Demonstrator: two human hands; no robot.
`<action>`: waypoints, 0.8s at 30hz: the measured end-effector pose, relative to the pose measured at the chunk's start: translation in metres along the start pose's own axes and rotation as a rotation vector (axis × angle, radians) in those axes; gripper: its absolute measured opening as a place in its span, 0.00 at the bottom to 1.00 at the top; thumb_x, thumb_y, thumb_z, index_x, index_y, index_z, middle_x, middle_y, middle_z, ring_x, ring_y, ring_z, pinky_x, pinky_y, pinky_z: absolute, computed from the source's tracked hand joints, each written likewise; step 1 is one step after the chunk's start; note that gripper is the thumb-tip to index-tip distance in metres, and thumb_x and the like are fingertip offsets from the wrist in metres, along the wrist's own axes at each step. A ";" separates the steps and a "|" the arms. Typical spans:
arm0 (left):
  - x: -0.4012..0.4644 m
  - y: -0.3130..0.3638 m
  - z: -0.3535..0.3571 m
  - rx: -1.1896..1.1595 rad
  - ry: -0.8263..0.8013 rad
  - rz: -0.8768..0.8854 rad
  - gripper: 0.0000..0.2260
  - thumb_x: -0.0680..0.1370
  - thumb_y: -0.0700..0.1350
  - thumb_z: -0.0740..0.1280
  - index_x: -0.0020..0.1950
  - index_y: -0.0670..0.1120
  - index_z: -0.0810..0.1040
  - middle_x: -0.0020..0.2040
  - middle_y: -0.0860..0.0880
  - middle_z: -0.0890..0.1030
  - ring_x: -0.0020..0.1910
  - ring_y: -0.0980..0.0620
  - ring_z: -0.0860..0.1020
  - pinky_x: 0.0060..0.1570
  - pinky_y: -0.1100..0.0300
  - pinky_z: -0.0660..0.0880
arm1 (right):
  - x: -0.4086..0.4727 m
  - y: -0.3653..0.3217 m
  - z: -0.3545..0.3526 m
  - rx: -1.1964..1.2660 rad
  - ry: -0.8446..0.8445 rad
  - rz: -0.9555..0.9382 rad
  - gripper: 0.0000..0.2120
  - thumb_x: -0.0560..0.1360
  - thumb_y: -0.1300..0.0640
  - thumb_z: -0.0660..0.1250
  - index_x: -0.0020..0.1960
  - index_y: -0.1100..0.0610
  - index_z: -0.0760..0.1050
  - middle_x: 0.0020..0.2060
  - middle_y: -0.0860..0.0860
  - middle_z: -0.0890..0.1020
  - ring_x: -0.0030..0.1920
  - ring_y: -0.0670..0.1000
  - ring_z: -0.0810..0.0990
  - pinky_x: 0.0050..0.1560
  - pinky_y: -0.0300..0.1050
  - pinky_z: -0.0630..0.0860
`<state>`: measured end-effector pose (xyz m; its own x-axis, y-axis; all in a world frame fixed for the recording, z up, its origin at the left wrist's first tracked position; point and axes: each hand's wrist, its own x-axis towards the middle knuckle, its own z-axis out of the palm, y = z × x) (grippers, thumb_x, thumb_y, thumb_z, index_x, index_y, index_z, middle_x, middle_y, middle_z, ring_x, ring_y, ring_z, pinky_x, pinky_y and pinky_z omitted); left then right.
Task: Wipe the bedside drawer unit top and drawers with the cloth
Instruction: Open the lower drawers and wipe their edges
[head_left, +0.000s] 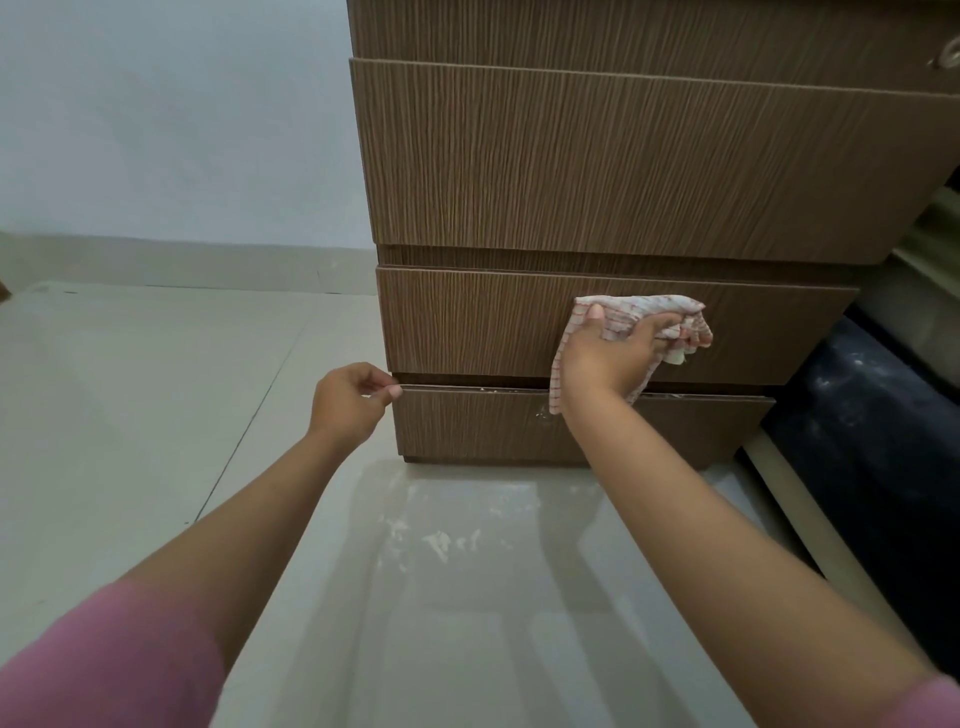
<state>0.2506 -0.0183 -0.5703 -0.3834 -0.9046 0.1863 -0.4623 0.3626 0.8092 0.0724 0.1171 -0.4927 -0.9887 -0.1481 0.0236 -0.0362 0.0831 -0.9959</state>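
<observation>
Right of centre in the frame, the right hand (610, 353) grips the bunched checked cloth (644, 317) against the drawer unit's (597, 171) middle drawer front (467, 322). Left of it, the left hand (348, 397) pinches the bottom drawer's (467, 426) upper left corner.

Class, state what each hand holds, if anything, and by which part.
Right hand grips the bunched cloth near its middle. Left hand pinches the bottom drawer at its top-left corner.
</observation>
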 end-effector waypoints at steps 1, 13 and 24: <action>-0.001 0.000 -0.001 0.005 -0.010 0.002 0.02 0.72 0.42 0.71 0.41 0.44 0.81 0.41 0.48 0.81 0.42 0.52 0.77 0.43 0.62 0.70 | 0.000 0.001 -0.001 0.006 -0.001 0.002 0.37 0.78 0.52 0.62 0.77 0.54 0.40 0.77 0.55 0.45 0.76 0.54 0.45 0.70 0.41 0.51; -0.022 0.003 -0.025 0.118 -0.182 0.040 0.03 0.72 0.43 0.71 0.39 0.47 0.80 0.40 0.49 0.81 0.43 0.52 0.78 0.43 0.58 0.70 | -0.005 -0.005 -0.009 0.042 -0.029 0.069 0.36 0.77 0.54 0.64 0.77 0.52 0.46 0.76 0.55 0.56 0.74 0.57 0.60 0.70 0.54 0.65; -0.022 0.003 -0.026 0.104 -0.179 -0.003 0.03 0.71 0.44 0.73 0.39 0.46 0.81 0.39 0.45 0.82 0.38 0.49 0.77 0.35 0.63 0.71 | -0.084 0.011 -0.054 0.097 0.041 -0.001 0.30 0.78 0.56 0.63 0.75 0.47 0.54 0.68 0.50 0.71 0.64 0.51 0.73 0.65 0.49 0.71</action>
<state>0.2784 -0.0035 -0.5573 -0.5137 -0.8547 0.0745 -0.5402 0.3897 0.7459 0.1469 0.1835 -0.5012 -0.9938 -0.1076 0.0263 -0.0250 -0.0133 -0.9996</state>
